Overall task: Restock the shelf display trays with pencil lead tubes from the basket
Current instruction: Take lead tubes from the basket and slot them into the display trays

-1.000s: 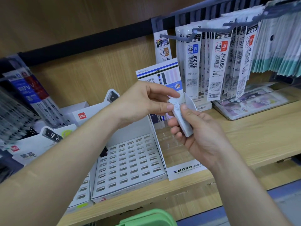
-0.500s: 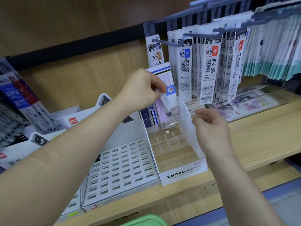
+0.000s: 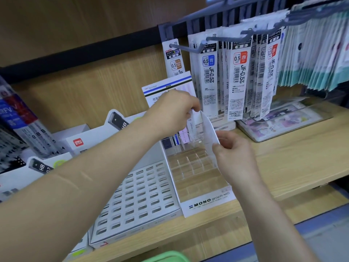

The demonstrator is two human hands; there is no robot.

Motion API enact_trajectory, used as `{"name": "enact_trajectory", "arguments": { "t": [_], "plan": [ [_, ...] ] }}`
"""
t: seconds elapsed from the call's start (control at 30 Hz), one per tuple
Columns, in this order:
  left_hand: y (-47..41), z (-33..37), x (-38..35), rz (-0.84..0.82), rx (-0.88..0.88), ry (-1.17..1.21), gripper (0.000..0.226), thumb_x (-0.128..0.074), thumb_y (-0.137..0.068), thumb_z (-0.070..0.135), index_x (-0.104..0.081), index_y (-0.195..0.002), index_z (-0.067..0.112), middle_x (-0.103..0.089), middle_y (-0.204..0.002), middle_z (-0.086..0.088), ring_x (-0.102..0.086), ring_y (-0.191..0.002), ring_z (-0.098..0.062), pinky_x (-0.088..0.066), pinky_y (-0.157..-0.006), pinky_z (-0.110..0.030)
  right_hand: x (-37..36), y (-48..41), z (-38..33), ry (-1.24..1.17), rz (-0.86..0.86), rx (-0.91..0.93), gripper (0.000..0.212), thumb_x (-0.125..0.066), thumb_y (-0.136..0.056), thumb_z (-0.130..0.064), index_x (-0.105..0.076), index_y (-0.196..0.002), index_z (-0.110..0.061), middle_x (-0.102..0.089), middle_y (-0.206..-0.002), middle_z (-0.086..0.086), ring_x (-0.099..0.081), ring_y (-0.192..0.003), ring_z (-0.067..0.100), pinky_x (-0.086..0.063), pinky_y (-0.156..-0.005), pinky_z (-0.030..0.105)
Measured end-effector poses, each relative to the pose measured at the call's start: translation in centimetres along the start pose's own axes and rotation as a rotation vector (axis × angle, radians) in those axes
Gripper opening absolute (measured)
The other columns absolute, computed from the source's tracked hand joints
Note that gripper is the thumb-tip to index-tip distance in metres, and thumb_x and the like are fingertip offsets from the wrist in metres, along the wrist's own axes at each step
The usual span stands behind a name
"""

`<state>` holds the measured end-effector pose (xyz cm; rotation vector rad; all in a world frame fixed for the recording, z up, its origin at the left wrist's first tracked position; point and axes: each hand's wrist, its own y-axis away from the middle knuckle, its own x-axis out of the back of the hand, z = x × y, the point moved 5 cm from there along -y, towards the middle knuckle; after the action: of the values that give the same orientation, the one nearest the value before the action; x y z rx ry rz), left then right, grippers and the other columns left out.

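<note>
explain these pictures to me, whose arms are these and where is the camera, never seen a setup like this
There is no machine here: the arms are a person's, and one camera worn on their head looks forward and down, so every picture is their own view. The left hand pinches a pale lead tube above the back of the clear MONO tray. The right hand pinches that tray's white side wall. Left of it stands a white slotted tray, both on a wooden shelf. Refill packets hang on hooks behind. The green rim at the bottom is probably the basket.
</note>
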<state>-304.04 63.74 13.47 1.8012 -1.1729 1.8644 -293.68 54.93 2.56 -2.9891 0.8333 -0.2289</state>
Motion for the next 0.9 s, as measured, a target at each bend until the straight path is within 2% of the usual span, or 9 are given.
{"name": "enact_trajectory", "arguments": {
  "t": [0.13, 0.27, 0.37, 0.43, 0.53, 0.6, 0.67, 0.8, 0.9],
  "plan": [
    [-0.4, 0.1, -0.3, 0.000, -0.015, -0.109, 0.029, -0.054, -0.091, 0.009, -0.062, -0.118, 0.018, -0.065, -0.107, -0.003, -0.054, -0.105, -0.024, -0.044, -0.083, -0.035, 0.0, 0.2, -0.3, 0.004, -0.008, -0.010, 0.030, -0.055, -0.085, -0.004, -0.067, -0.103, -0.024, -0.071, -0.090, -0.010, -0.067, -0.091, 0.019, -0.054, -0.086, 0.040],
    [0.4, -0.1, 0.8, 0.093, 0.043, -0.020, 0.024, -0.061, -0.087, 0.012, -0.067, -0.110, 0.017, -0.063, -0.110, -0.003, -0.054, -0.105, -0.024, -0.045, -0.085, -0.037, 0.1, 0.7, -1.2, 0.073, 0.043, 0.073, 0.037, -0.055, -0.081, -0.003, -0.066, -0.111, -0.021, -0.070, -0.095, -0.005, -0.065, -0.093, 0.019, -0.053, -0.088, 0.041],
    [3.9, -0.3, 3.3, 0.268, 0.146, 0.117, 0.016, -0.063, -0.087, 0.016, -0.072, -0.100, 0.019, -0.068, -0.097, 0.003, -0.058, -0.087, -0.013, -0.046, -0.082, -0.029, 0.6, 1.2, -3.1, 0.105, 0.079, 0.209, 0.034, -0.057, -0.082, -0.003, -0.067, -0.111, -0.019, -0.065, -0.095, -0.006, -0.061, -0.089, 0.013, -0.050, -0.087, 0.030],
    [8.3, -0.3, 4.6, 0.331, 0.187, 0.209, 0.018, -0.061, -0.084, 0.010, -0.074, -0.092, 0.021, -0.068, -0.087, 0.010, -0.056, -0.076, -0.004, -0.042, -0.077, -0.018, 0.6, 1.8, -4.7, 0.188, 0.046, 0.317, 0.029, -0.058, -0.084, -0.006, -0.068, -0.107, -0.021, -0.063, -0.095, -0.008, -0.059, -0.089, 0.011, -0.045, -0.083, 0.025],
    [16.2, -0.2, 4.2, 0.191, 0.203, 0.303, 0.023, -0.056, -0.078, 0.014, -0.074, -0.084, 0.026, -0.069, -0.080, 0.016, -0.057, -0.072, 0.000, -0.042, -0.069, -0.012, 0.1, 3.1, -7.1, 0.336, -0.017, 0.452, 0.024, -0.060, -0.084, -0.009, -0.069, -0.100, -0.024, -0.063, -0.093, -0.008, -0.057, -0.088, 0.010, -0.042, -0.080, 0.024],
    [21.2, -0.2, 2.6, 0.040, 0.235, 0.388, 0.024, -0.054, -0.076, 0.017, -0.074, -0.081, 0.029, -0.067, -0.078, 0.019, -0.056, -0.070, 0.006, -0.039, -0.065, -0.005, -1.0, 4.3, -8.1, 0.283, -0.223, 0.419, 0.017, -0.063, -0.086, -0.009, -0.071, -0.090, -0.023, -0.069, -0.081, -0.006, -0.062, -0.078, 0.011, -0.048, -0.075, 0.024],
    [25.6, -0.1, 0.3, -0.126, 0.275, 0.432, 0.024, -0.051, -0.076, 0.022, -0.072, -0.083, 0.031, -0.066, -0.080, 0.021, -0.056, -0.073, 0.009, -0.037, -0.066, -0.003, -3.1, 6.5, -8.4, 0.288, -0.525, 0.335, 0.013, -0.065, -0.088, -0.010, -0.072, -0.086, -0.020, -0.072, -0.076, 0.000, -0.066, -0.073, 0.014, -0.051, -0.072, 0.024],
    [33.7, 1.0, -6.1, -0.511, 0.186, 0.253, 0.032, -0.042, -0.082, 0.024, -0.065, -0.102, 0.031, -0.067, -0.101, 0.014, -0.059, -0.092, -0.007, -0.049, -0.081, -0.026, -9.5, 13.8, -5.2, 0.655, -1.041, 0.332, 0.010, -0.063, -0.091, -0.018, -0.073, -0.092, -0.020, -0.072, -0.076, -0.005, -0.066, -0.074, 0.010, -0.050, -0.071, 0.022],
    [39.1, 1.4, -10.6, -0.781, 0.175, 0.179, 0.026, -0.042, -0.084, 0.014, -0.066, -0.093, 0.019, -0.066, -0.092, -0.001, -0.059, -0.082, -0.024, -0.053, -0.074, -0.036, -13.9, 20.4, 1.7, 0.995, -1.339, 0.392, 0.019, -0.056, -0.093, -0.023, -0.072, -0.102, -0.018, -0.070, -0.090, -0.007, -0.063, -0.084, 0.013, -0.051, -0.077, 0.027]
  ]
}}
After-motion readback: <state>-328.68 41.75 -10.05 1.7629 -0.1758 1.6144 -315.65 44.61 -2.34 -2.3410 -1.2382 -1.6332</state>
